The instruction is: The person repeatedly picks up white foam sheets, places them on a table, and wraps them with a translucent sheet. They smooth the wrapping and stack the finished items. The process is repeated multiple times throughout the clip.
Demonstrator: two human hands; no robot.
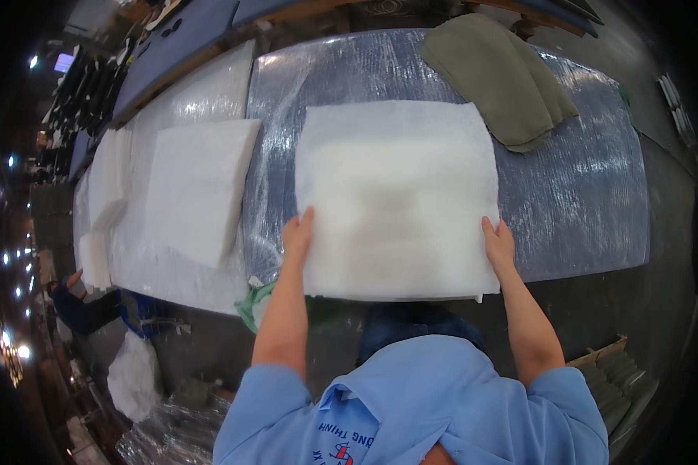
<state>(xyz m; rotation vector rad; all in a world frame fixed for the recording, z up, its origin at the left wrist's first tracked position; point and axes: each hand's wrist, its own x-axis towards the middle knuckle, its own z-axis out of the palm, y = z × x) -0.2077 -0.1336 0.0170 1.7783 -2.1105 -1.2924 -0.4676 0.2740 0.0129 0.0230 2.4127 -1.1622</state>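
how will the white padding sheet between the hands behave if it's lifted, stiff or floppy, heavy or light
Probably floppy: the white padding sheet has soft, slightly wavy edges. Likely light for its size, since its surface looks fluffy. If pushed, it might slide a little, as the plastic film around it looks glossy.

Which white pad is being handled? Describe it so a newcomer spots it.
Find the plastic-covered table; at its near edge, closer in than the olive cloth, is a squarish white pad. Unlike the white pads to its left, it has the person's left hand at one side edge and right hand at the other.
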